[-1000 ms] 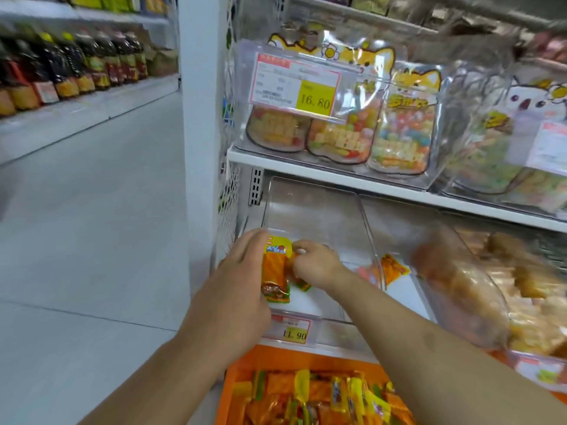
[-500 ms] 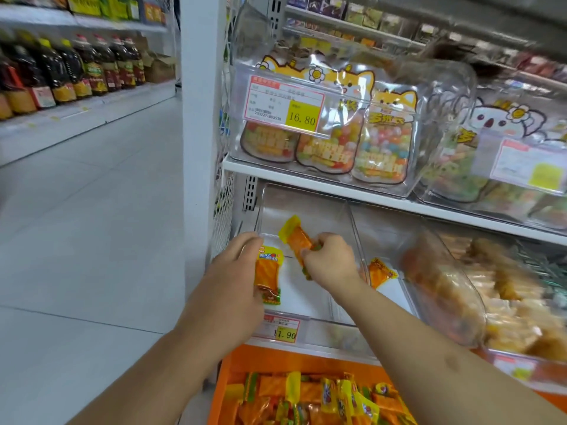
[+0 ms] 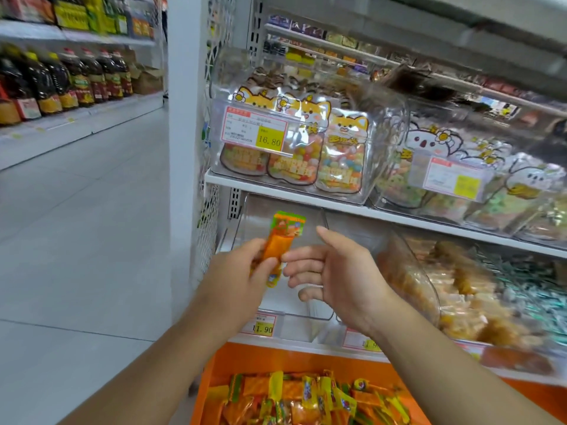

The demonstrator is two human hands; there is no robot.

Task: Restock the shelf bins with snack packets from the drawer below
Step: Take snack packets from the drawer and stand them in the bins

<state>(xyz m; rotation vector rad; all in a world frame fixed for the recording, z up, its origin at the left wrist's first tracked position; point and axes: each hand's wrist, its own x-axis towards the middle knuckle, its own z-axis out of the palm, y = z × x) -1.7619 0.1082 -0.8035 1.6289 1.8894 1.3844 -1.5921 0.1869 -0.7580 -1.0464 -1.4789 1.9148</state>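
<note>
at eleven o'clock of the right hand (image 3: 340, 271), fingers loose and spread, the left hand (image 3: 236, 277) pinches an orange packet (image 3: 280, 243) upright.

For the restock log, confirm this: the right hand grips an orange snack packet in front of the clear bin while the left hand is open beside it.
Hands are swapped. The head view shows the left hand gripping the orange snack packet in front of the clear bin, while the right hand is open beside it.
</note>
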